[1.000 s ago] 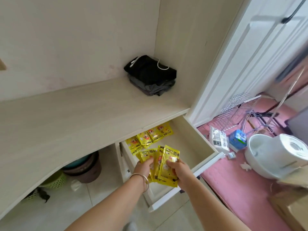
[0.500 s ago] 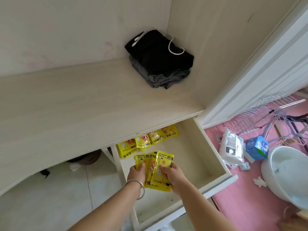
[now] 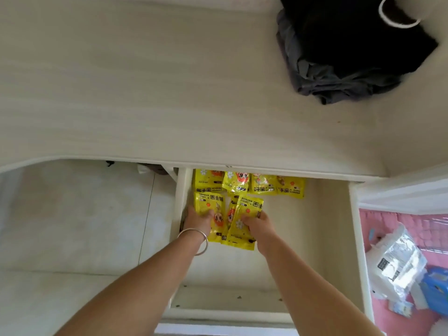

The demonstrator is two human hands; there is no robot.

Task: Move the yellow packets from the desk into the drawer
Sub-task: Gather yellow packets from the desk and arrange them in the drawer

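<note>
The open drawer [image 3: 312,238] sits under the desk [image 3: 169,93] edge. A row of yellow packets [image 3: 249,184] lies along its back, partly hidden by the desk edge. Both my hands are inside the drawer at its left. My left hand [image 3: 197,220], with a silver bangle on the wrist, presses on a yellow packet [image 3: 209,204] by the left wall. My right hand [image 3: 258,225] grips another yellow packet [image 3: 247,214], with a third packet tucked between the two.
A pile of black and grey clothes [image 3: 351,52] with a white cord lies at the desk's back right. White tiles [image 3: 72,226] show left of the drawer. A pink mat [image 3: 397,229] on the right holds a clear plastic bag [image 3: 397,265] and a blue box [image 3: 436,292].
My view has tilted down and closer over the drawer. Both hands have lowered the held packets into the drawer and spread them apart, in front of the back row.
</note>
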